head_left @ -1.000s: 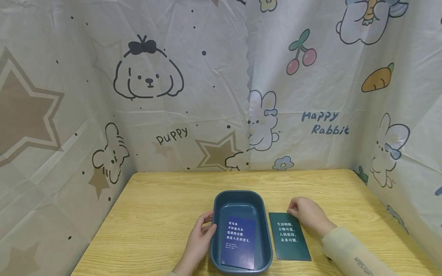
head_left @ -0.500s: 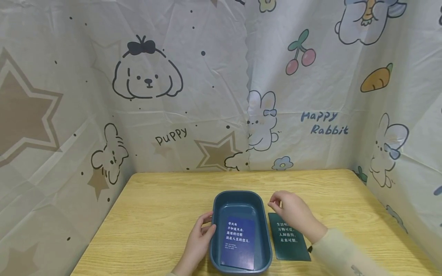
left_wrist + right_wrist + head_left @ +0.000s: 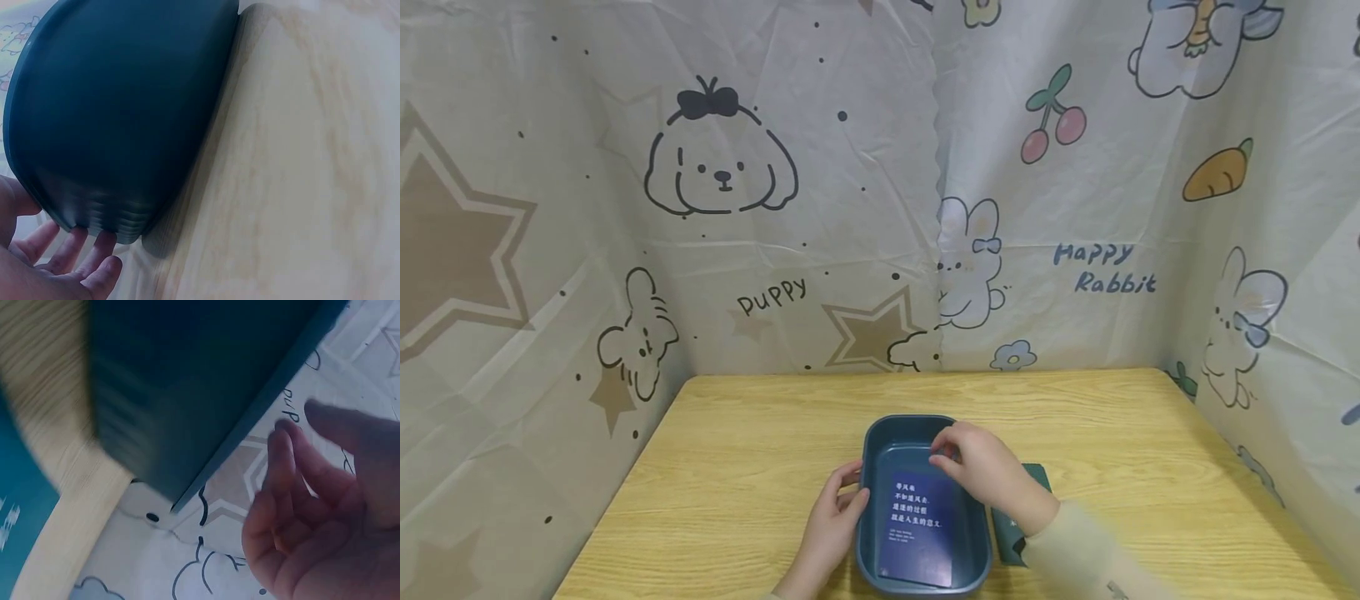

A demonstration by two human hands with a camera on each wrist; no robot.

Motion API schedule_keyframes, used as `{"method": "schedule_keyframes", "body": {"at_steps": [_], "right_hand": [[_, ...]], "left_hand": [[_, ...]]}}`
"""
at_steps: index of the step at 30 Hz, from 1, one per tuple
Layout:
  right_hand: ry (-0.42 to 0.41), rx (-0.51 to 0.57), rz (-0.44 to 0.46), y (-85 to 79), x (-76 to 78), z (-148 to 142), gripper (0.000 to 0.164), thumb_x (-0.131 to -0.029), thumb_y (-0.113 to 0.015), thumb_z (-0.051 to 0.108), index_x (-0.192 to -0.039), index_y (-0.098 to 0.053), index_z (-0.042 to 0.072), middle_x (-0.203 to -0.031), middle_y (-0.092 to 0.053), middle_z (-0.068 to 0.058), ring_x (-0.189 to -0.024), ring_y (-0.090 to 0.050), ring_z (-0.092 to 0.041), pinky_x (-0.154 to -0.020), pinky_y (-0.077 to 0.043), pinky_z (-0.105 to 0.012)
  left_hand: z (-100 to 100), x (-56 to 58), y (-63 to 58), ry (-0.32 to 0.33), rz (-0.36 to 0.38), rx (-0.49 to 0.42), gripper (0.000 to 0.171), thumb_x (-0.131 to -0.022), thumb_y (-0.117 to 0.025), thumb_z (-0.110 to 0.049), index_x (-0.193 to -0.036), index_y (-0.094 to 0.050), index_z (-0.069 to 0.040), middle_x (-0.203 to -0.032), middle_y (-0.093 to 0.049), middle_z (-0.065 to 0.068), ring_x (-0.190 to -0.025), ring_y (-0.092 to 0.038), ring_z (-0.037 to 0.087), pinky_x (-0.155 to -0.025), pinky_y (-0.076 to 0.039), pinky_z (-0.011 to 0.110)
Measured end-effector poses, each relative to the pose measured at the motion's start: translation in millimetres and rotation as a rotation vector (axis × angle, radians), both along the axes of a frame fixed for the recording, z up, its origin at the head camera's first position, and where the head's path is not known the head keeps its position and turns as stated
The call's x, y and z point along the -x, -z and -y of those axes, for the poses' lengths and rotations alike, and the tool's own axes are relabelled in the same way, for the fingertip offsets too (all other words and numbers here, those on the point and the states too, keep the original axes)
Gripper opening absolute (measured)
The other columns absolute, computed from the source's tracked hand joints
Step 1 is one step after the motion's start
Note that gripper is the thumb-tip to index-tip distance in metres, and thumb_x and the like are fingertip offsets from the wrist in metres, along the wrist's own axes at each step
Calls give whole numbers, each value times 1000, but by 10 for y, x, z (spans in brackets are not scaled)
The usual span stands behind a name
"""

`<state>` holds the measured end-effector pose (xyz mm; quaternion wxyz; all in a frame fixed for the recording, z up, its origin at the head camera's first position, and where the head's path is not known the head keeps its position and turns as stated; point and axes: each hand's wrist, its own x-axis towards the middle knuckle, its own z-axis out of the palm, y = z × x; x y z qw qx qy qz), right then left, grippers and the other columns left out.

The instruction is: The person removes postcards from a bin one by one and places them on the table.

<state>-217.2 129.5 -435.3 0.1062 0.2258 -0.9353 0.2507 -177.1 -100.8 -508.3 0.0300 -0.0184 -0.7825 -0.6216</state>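
Observation:
A dark teal rectangular tray (image 3: 871, 433) stands on the table, and a blue card (image 3: 917, 560) with white writing lies flat in it. My left hand (image 3: 830, 525) touches the tray's left side; in the left wrist view, its fingertips meet the outer wall (image 3: 125, 125). Over the tray's right rim reaches my right hand (image 3: 988, 471), thumb and forefinger above the far end of the blue card. The right wrist view shows this hand (image 3: 312, 512) with loosely curled fingers and nothing between thumb and forefinger. A dark green card (image 3: 1003, 533) is partly hidden under the right forearm.
The yellow wood-grain table (image 3: 760, 467) carries the tray and green card. A pale cloth (image 3: 850, 167) with cartoon prints hangs behind and at both sides of it.
My right hand has moved left from the green card's top edge to above the tray. The green card is now more covered by the arm. My left hand, tray and blue card stay put.

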Motion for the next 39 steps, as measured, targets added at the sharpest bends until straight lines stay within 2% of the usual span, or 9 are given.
{"method": "schedule_keyframes", "body": {"at_steps": [8,19,24,33,39], "right_hand": [[-77,8,56,45,7,136,19,-84,-71,30,-96,-71,16,-80,-59,9,-70,-54,-11,-61,-52,-29],[-110,-73,87,139,2,158,29,-81,-73,27,-102,-71,7,-89,-66,-5,-82,-59,-18,-73,-56,-39],[-109,-90,108,189,7,165,31,-81,-73,27,-104,-70,5,-90,-66,-6,-82,-58,-17,-75,-57,-40],[-97,-193,73,287,1,181,38,-78,-75,31,-103,-70,4,-94,-68,-8,-88,-58,-22,-83,-54,-45],[-89,-296,24,356,10,200,42,-75,-77,36,-102,-71,4,-96,-68,-9,-89,-57,-24,-81,-55,-45]], "left_hand": [[1,-8,-1,4,-3,-5,39,-96,-54,-17,-134,-49,-13,-128,-53,17,-106,-59,28,-88,-55,47],[-3,-8,-11,1,1,0,39,-96,-54,-17,-134,-49,-13,-128,-54,18,-106,-59,28,-88,-55,47],[1,-4,0,-1,-1,6,39,-96,-54,-17,-134,-49,-14,-128,-54,17,-106,-59,28,-88,-55,47],[-6,-19,-1,1,-2,9,40,-96,-54,-17,-135,-48,-13,-129,-53,18,-106,-59,28,-89,-54,48],[-5,-26,-23,-3,1,4,40,-96,-54,-17,-135,-49,-13,-129,-54,18,-106,-58,28,-89,-54,47]]}}
